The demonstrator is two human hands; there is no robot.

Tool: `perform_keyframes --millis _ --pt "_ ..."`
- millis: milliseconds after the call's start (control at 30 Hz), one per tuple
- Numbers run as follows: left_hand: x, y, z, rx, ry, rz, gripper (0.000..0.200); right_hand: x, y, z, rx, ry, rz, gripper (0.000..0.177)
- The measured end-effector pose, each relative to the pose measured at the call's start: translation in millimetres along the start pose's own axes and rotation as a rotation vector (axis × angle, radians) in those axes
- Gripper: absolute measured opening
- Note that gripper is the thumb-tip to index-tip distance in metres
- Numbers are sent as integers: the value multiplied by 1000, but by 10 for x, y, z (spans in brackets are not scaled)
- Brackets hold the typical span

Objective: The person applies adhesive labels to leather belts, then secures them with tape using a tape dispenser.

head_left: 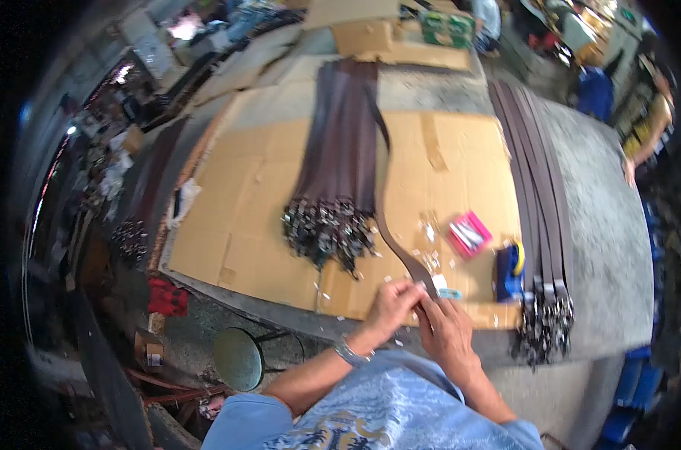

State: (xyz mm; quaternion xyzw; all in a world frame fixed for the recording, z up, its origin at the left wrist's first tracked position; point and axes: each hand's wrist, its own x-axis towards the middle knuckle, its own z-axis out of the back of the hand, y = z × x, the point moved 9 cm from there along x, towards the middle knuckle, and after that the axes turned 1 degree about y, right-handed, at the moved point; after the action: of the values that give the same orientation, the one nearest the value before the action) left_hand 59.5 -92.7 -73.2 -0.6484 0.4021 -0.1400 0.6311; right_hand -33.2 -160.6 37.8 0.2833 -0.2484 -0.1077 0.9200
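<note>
In the head view, grips the near end of a loose dark strap (397, 251) with both hands: pinched between thumb and fingers of the left hand (392, 306), and met there by the closed fingers of the right hand (447, 326). Probably held by two sets of fingertips for control of a narrow, floppy end; cannot tell the exact finger contact.

Runs slack and curved from the hands up the right side of a bundle of straps (336, 150), apparently loose enough to reach the near edge without tugging at the rest. Gathered at the bundle's near end, metal fittings (329, 229), likely aligned for easy picking. Laid beneath, a cardboard sheet (243, 172) over the grey surface (610, 195), perhaps against scratches.

Set near the right hand, presumably for convenient reach: a pink box (479, 223) with small pale pieces inside, and a blue-and-yellow object (508, 274). Farther right, lying lengthwise, a second bundle (532, 172), likely well apart to avoid tangling.
</note>
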Motion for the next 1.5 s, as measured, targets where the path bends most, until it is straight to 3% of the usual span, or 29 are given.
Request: perform_keyframes --millis 167,233,300,367,433,533,633,867,1067,1300,1367,1500 --pt "-84 -426 22 140 -16 -152 29 -114 -156 242 279 30 -134 22" --pt "-126 -509 -11 100 12 -133 29 -230 -506 250 529 -21 -413 16" --pt "-163 -534 -17 59 38 -117 29 -269 -745 175 578 -10 -494 16" --pt "-180 -517 -39 102 85 -90 27 -321 -987 -83 815 110 -684 20" --pt "-204 -555 -80 104 117 -91 28 -270 -1073 -199 886 127 -701 20" --pt "-232 -599 -99 125 161 -82 26 -160 -936 -386 1282 191 -612 17" --pt "-274 -694 -83 199 170 -79 24 -125 -809 -423 1390 282 -618 16" --pt "-308 -723 7 544 116 -81 25 -51 -667 -359 1204 388 -662 18" --pt "-351 -884 -31 654 95 -139 24 -17 -606 -279 1042 377 -623 17" --pt "-368 -777 -60 654 157 -87 24 -100 -632 -274 977 370 -635 15" --pt "-370 -668 -32 308 83 -155 18 -120 -635 -274 997 357 -642 15" --pt "-420 -622 22 280 -18 -123 18 -153 -668 -307 1038 347 -662 16"
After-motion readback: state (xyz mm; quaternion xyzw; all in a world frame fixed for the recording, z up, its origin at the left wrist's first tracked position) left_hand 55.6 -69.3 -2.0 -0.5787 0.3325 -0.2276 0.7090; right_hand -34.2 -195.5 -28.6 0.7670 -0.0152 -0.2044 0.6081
